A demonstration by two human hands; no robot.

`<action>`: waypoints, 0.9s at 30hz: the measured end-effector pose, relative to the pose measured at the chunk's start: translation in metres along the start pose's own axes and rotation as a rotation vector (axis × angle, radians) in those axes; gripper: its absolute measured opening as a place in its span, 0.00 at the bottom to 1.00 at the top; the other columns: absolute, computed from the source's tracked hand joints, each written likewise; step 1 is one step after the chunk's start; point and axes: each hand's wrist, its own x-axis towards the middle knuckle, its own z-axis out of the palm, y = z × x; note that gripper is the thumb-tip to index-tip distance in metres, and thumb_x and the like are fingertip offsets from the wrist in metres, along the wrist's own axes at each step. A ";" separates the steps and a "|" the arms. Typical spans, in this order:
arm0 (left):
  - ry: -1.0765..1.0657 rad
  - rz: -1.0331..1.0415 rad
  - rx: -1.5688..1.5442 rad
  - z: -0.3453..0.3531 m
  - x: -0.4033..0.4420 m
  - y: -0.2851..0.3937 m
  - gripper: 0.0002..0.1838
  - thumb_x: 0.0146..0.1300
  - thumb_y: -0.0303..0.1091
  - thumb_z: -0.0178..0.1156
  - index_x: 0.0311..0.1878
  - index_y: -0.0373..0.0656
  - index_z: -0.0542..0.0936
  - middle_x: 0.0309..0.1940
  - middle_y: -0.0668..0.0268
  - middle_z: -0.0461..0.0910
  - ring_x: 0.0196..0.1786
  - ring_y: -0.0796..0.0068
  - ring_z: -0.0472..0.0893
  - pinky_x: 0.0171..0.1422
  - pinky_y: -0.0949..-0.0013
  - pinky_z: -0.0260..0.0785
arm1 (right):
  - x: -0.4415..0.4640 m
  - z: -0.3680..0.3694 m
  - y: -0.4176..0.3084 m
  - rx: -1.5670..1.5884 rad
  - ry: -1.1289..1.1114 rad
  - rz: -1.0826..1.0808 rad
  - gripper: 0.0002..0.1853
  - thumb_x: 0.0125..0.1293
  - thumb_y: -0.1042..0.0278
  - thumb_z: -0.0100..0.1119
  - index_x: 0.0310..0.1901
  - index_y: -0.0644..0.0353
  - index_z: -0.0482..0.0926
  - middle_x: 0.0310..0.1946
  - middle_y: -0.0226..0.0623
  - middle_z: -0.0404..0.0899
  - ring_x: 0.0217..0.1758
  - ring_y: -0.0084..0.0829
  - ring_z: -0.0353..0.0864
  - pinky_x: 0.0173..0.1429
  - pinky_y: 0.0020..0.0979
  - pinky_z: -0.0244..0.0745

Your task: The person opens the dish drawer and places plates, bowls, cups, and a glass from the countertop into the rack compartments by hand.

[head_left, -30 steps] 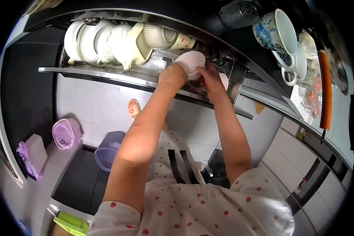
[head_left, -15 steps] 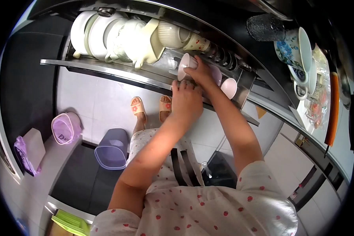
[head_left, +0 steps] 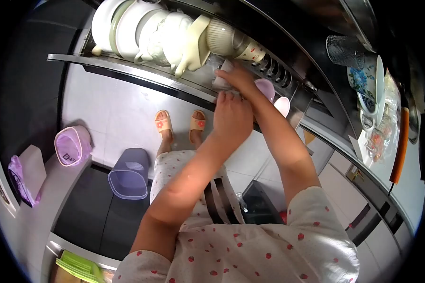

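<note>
In the head view my right hand (head_left: 241,79) is closed round a pale pink cup (head_left: 223,81), held low inside the pulled-out dish drawer (head_left: 127,65). My fingers hide part of the cup. Just in front of it, my left hand (head_left: 233,117) lies over the drawer's front edge with its fingers bent over the metal; the fingertips are partly hidden. A mauve bowl (head_left: 265,89) and a pale pink bowl (head_left: 282,106) sit to the right of my right wrist. Left of the cup stands a cream, angular-rimmed bowl (head_left: 198,45), tilted on its side, beside a ribbed bowl (head_left: 220,37).
White plates (head_left: 132,30) stand on edge in the drawer's left part. A patterned cup (head_left: 251,51) is behind my right hand. On the right counter are a flowered mug (head_left: 363,80), a dark glass (head_left: 344,52) and an orange-handled tool (head_left: 400,146). A purple bin (head_left: 129,174) stands on the left.
The cup in my right hand has tipped and sunk deeper into the drawer, with more of it covered. My left hand stays at the drawer edge. The view has shifted slightly.
</note>
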 end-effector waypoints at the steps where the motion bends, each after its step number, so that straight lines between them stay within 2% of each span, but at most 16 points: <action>1: -0.002 0.008 -0.004 -0.003 0.005 -0.002 0.10 0.48 0.29 0.50 0.32 0.37 0.77 0.34 0.56 0.78 0.44 0.60 0.74 0.58 0.59 0.57 | -0.003 -0.002 -0.002 0.001 0.022 -0.103 0.47 0.43 0.39 0.57 0.60 0.65 0.59 0.56 0.54 0.64 0.61 0.45 0.62 0.62 0.35 0.57; 5: -0.239 -0.028 0.083 -0.009 0.034 -0.013 0.11 0.50 0.30 0.50 0.35 0.38 0.78 0.38 0.55 0.78 0.47 0.58 0.75 0.55 0.57 0.62 | 0.004 0.001 0.020 0.100 0.011 -0.039 0.46 0.44 0.40 0.58 0.60 0.64 0.59 0.55 0.54 0.65 0.59 0.47 0.64 0.61 0.36 0.59; 6: -0.335 -0.043 0.065 -0.010 0.045 -0.016 0.12 0.51 0.30 0.49 0.37 0.39 0.79 0.41 0.55 0.78 0.49 0.58 0.75 0.53 0.55 0.64 | 0.011 0.004 0.035 0.227 0.002 -0.117 0.44 0.45 0.43 0.59 0.60 0.64 0.59 0.55 0.53 0.66 0.57 0.46 0.67 0.58 0.35 0.62; 7: -0.335 -0.038 0.070 -0.003 0.057 -0.022 0.12 0.51 0.30 0.49 0.37 0.39 0.79 0.41 0.55 0.78 0.49 0.58 0.75 0.53 0.55 0.64 | 0.010 0.001 0.040 0.354 -0.007 -0.198 0.43 0.46 0.45 0.60 0.61 0.63 0.58 0.54 0.52 0.68 0.54 0.44 0.70 0.55 0.34 0.66; 8: -0.421 -0.034 0.120 0.008 0.068 -0.027 0.13 0.52 0.30 0.49 0.40 0.42 0.78 0.43 0.56 0.77 0.50 0.58 0.75 0.52 0.54 0.64 | 0.007 -0.001 0.046 0.358 -0.003 -0.195 0.43 0.46 0.45 0.60 0.61 0.63 0.58 0.54 0.52 0.68 0.54 0.44 0.70 0.55 0.34 0.66; 10: -0.507 -0.024 0.168 0.019 0.081 -0.033 0.15 0.53 0.30 0.50 0.44 0.45 0.77 0.46 0.56 0.76 0.52 0.59 0.74 0.51 0.53 0.65 | -0.010 -0.013 0.049 0.507 -0.095 0.007 0.38 0.49 0.53 0.60 0.60 0.61 0.60 0.50 0.46 0.72 0.48 0.35 0.74 0.47 0.30 0.71; 11: -0.567 -0.045 0.174 0.022 0.085 -0.036 0.17 0.52 0.30 0.51 0.47 0.49 0.76 0.47 0.57 0.76 0.52 0.58 0.74 0.51 0.53 0.65 | -0.014 -0.014 0.054 0.507 -0.089 0.011 0.38 0.49 0.53 0.60 0.60 0.61 0.60 0.50 0.46 0.72 0.48 0.35 0.74 0.47 0.30 0.71; 12: -0.627 -0.067 0.180 0.023 0.087 -0.038 0.20 0.52 0.29 0.52 0.51 0.54 0.75 0.48 0.58 0.75 0.52 0.58 0.74 0.51 0.53 0.65 | -0.017 -0.015 0.058 0.629 -0.139 0.012 0.37 0.50 0.56 0.60 0.61 0.60 0.59 0.47 0.44 0.74 0.45 0.31 0.75 0.45 0.28 0.71; 13: -0.628 -0.063 0.181 0.025 0.089 -0.037 0.20 0.52 0.29 0.52 0.51 0.54 0.75 0.48 0.58 0.75 0.52 0.58 0.74 0.51 0.53 0.65 | -0.020 -0.016 0.061 0.753 -0.190 0.012 0.36 0.51 0.58 0.60 0.61 0.59 0.59 0.45 0.41 0.75 0.43 0.27 0.75 0.43 0.25 0.71; 14: -0.631 -0.074 0.189 0.026 0.090 -0.037 0.23 0.51 0.28 0.53 0.53 0.56 0.73 0.49 0.59 0.75 0.53 0.58 0.73 0.53 0.53 0.64 | -0.021 -0.020 0.064 0.756 -0.188 0.012 0.36 0.51 0.58 0.60 0.61 0.59 0.59 0.45 0.41 0.75 0.43 0.27 0.75 0.43 0.25 0.71; 16: -0.635 -0.088 0.204 0.029 0.090 -0.040 0.26 0.50 0.27 0.54 0.55 0.58 0.71 0.50 0.60 0.74 0.54 0.58 0.72 0.54 0.53 0.63 | -0.027 -0.036 0.062 0.462 -0.084 -0.026 0.32 0.53 0.63 0.57 0.60 0.58 0.60 0.44 0.43 0.76 0.44 0.33 0.77 0.46 0.30 0.72; 17: -0.612 -0.092 0.220 0.030 0.090 -0.042 0.25 0.51 0.28 0.53 0.56 0.58 0.70 0.51 0.61 0.73 0.55 0.59 0.71 0.55 0.52 0.62 | -0.028 -0.040 0.069 0.468 -0.083 -0.027 0.32 0.53 0.63 0.57 0.60 0.58 0.60 0.44 0.43 0.76 0.44 0.33 0.77 0.46 0.30 0.72; 19: -0.590 -0.087 0.238 0.030 0.093 -0.042 0.25 0.52 0.29 0.52 0.57 0.58 0.69 0.53 0.62 0.72 0.56 0.59 0.71 0.57 0.52 0.60 | -0.032 -0.048 0.091 -0.192 0.417 -0.048 0.23 0.56 0.65 0.52 0.56 0.56 0.65 0.43 0.48 0.76 0.47 0.43 0.76 0.50 0.38 0.70; 20: -0.608 -0.097 0.252 0.030 0.095 -0.042 0.25 0.54 0.30 0.50 0.58 0.58 0.68 0.54 0.62 0.71 0.57 0.60 0.70 0.58 0.54 0.60 | -0.033 -0.049 0.100 -0.192 0.421 -0.043 0.23 0.56 0.65 0.52 0.56 0.56 0.65 0.43 0.48 0.76 0.47 0.43 0.76 0.50 0.38 0.70; 22: -0.621 -0.109 0.266 0.031 0.098 -0.041 0.25 0.55 0.31 0.49 0.59 0.59 0.66 0.55 0.62 0.70 0.58 0.61 0.69 0.59 0.55 0.59 | -0.032 -0.050 0.111 -0.317 0.227 0.255 0.18 0.55 0.70 0.47 0.50 0.58 0.71 0.48 0.47 0.74 0.51 0.45 0.73 0.52 0.39 0.69; 27: -0.689 -0.141 0.287 0.031 0.099 -0.044 0.26 0.58 0.32 0.45 0.62 0.63 0.62 0.58 0.63 0.67 0.60 0.63 0.67 0.61 0.61 0.59 | -0.017 -0.042 0.139 -0.362 0.194 0.162 0.16 0.55 0.70 0.46 0.45 0.61 0.75 0.47 0.46 0.74 0.52 0.44 0.73 0.52 0.37 0.69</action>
